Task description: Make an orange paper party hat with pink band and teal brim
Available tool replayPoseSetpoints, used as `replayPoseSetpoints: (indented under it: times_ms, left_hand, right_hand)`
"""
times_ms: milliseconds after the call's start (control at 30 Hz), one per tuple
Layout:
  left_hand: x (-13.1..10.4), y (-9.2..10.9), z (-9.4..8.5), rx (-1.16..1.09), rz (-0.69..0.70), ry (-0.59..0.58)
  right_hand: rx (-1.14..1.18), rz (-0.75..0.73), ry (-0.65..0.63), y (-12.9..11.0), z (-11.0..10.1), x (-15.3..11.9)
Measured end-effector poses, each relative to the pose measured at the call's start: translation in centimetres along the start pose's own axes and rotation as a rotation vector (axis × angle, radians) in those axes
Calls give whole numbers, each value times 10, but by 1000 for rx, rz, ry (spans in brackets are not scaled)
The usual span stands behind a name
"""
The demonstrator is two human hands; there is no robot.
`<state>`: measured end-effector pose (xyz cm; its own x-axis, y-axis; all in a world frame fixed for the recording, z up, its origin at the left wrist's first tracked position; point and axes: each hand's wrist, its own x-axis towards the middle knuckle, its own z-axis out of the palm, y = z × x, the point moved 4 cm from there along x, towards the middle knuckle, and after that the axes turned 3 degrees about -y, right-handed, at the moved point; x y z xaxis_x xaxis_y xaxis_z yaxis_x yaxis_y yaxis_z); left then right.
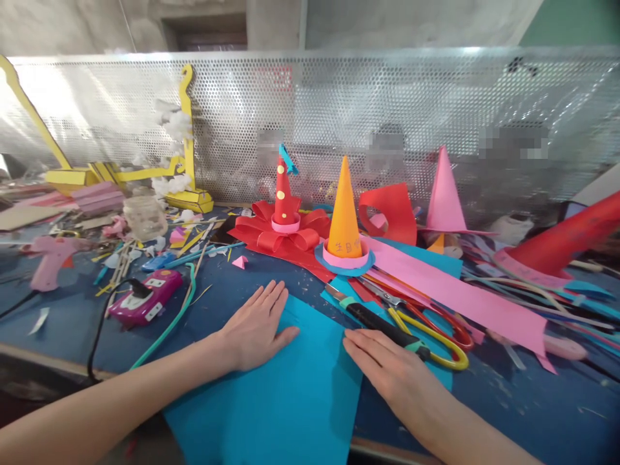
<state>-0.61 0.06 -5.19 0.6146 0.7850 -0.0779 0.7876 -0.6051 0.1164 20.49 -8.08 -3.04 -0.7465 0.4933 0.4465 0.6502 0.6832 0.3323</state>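
A sheet of blue paper (285, 394) lies before me and hangs over the front edge of the table. My left hand (256, 326) rests flat on the sheet's left side, fingers stretched out toward the back. At its right edge lies my right hand (382, 358), fingers extended and close together, touching the paper. Just beyond the right hand is a utility knife (371, 318) with a black and green handle. Scissors (438, 332) with red and yellow handles lie beside the knife. Neither hand grips anything.
Behind stand an orange paper cone hat (345, 216), a red dotted hat (282, 200) and a pink cone (443, 197). A pink strip (455, 294) stretches right. At left are a purple power strip (150, 298), a pink glue gun (51, 261) and scraps. A perforated metal panel (329, 90) closes the back.
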Motion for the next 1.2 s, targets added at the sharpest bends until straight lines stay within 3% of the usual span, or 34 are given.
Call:
replayPoseSetpoints:
  times_ms: [233,500,633,733,833,967,1100,1200]
  left_hand:
    - [-3,3,-2,29,-34,-6]
    - [-4,4,-7,-66,41,-33]
    - [-3,6,-6,-71,25,-53]
    - [-3,8,-6,-48,4,-45]
    - [-3,7,-5,-19,-36,-23]
    - [-2,2,-3,-9,-84,4]
    - [-2,-1,-1,-43,-96,15]
    - [-4,-3,0,-94,-180,56]
  right_hand:
    - [10,-16,-68,0,1,-5]
    - [-102,-3,-166,-6,-4,-22]
    - [154,161,-299,6,-6,6]
    - [131,6,-327,2,6,40]
    - [103,-73,-325,-4,23,54]
    - [58,-81,-313,-9,26,29]
    - [-3,6,-208,-6,7,-16]
    - [88,101,-182,-2,-10,-25]
